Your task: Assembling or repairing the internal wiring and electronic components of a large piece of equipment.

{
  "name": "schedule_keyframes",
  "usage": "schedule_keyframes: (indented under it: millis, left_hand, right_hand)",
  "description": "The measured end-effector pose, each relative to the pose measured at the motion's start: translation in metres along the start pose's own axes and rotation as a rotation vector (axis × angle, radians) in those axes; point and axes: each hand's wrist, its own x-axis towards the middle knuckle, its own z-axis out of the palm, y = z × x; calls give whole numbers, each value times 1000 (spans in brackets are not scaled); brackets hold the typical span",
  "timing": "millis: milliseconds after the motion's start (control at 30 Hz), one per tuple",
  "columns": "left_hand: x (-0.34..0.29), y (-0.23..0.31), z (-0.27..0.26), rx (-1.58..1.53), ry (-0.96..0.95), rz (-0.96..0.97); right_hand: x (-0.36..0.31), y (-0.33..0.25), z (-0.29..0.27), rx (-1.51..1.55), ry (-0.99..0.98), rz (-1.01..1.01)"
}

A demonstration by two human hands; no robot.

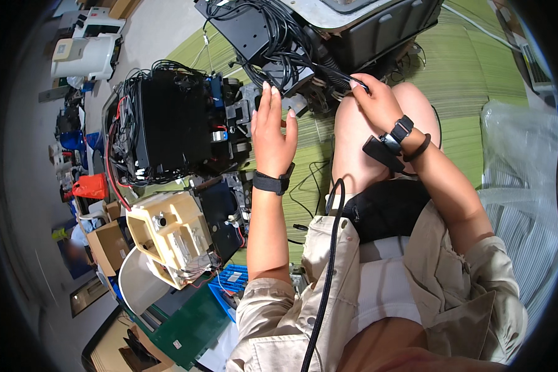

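Observation:
A tangled bundle of black cables [282, 53] hangs over a black metal box [240, 34] in front of me. My left hand [273, 139] is open, its fingers stretched out and its fingertips at the lower edge of the bundle. Between the thumb and fingers of my right hand [378, 105] is a black cable [332, 70] that runs leftward into the bundle. That hand is over my knee, beside a ribbed black hose [328, 59]. Both wrists wear black straps, and a small black device [383, 154] hangs at the right one.
A large black bin-like housing [378, 40] stands at the far side. To the left are a black wired machine [177, 124], a cream plastic frame [170, 235] and a blue crate [229, 282]. Clear plastic wrap [508, 142] lies at the right. Loose cords cross the green mat [459, 68].

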Motion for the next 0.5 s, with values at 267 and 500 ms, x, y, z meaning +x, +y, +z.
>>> schedule_keyframes:
  millis: [267, 500]
  left_hand:
    - [-1, -1, 2, -6, 32, 9]
    - [0, -5, 3, 20, 94, 85]
  right_hand:
    - [1, 5, 2, 2, -23, 27]
    - [0, 5, 4, 83, -45, 68]
